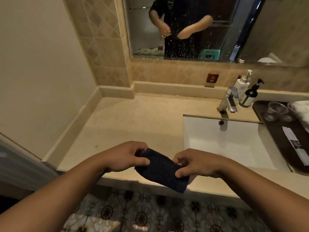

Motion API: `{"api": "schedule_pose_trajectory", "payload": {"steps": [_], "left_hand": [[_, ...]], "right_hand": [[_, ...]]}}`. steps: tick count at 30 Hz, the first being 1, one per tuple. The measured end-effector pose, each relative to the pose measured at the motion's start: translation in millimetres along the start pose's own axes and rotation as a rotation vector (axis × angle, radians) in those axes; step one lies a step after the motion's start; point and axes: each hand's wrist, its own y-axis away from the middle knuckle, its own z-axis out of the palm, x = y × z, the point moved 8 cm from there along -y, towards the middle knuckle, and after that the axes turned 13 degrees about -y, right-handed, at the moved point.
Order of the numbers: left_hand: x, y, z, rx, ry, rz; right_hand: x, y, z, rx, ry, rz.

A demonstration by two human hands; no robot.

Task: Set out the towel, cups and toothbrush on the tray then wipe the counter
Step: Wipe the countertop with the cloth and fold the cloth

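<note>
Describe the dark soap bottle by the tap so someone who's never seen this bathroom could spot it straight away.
Start at the white rectangular sink and go up to the chrome tap behind it. Just right of the tap, two pump bottles stand against the beige tiled wall, beside the dark tray's far corner. The one you want is the shorter dark bottle with a black pump; its neighbour, the white pump bottle, is taller.

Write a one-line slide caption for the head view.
Both hands, left and right, grip a folded dark cloth over the counter's front edge; cups sit on the tray.
</note>
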Motion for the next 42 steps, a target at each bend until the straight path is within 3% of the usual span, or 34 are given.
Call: {"api": "schedule_pose_trajectory", "payload": {"steps": [4, 9, 12, 14, 20, 27, 36, 42], "left_hand": [[-27.7, -25.7, 4.2, 0.042, -0.228, -0.031], [-61.4, -78.1, -1.0, 0.332, -0.604, -0.049], [-77.1, -105.2, 1.0, 0.388, -0.726, -0.064], [-84.2, -117.4, 9.0, 0.381, -0.755, -0.052], [-117.3, -115.1, 78.2, 0.245, -0.827, 0.045], [-145.7, -103.7, 104.3, 0.168, -0.814, 0.147], [-165.3, -100.2, 117.8, -0.008, -0.941, 0.072], [-148.6, -100.2, 91.7, -0.12, -0.706, -0.028]], "right_hand": [[-1.1, -26.3, -28.2, 0.156, 0.231, -0.081], [-1.3, -81.2, -59.6, 0.448, 0.613, -0.179], [8.0, -111.8, -69.8, 0.56, 0.812, -0.213], [22.0, -129.6, -67.0, 0.558, 0.923, -0.238], [89.3, -152.0, -15.9, 0.42, 0.813, -0.253], [109.4, -139.5, 4.7, 0.453, 0.911, -0.285], [113.7, -134.9, 16.2, 0.403, 0.964, -0.131], [88.5, -137.7, -1.6, 0.361, 0.826, -0.033]]}}
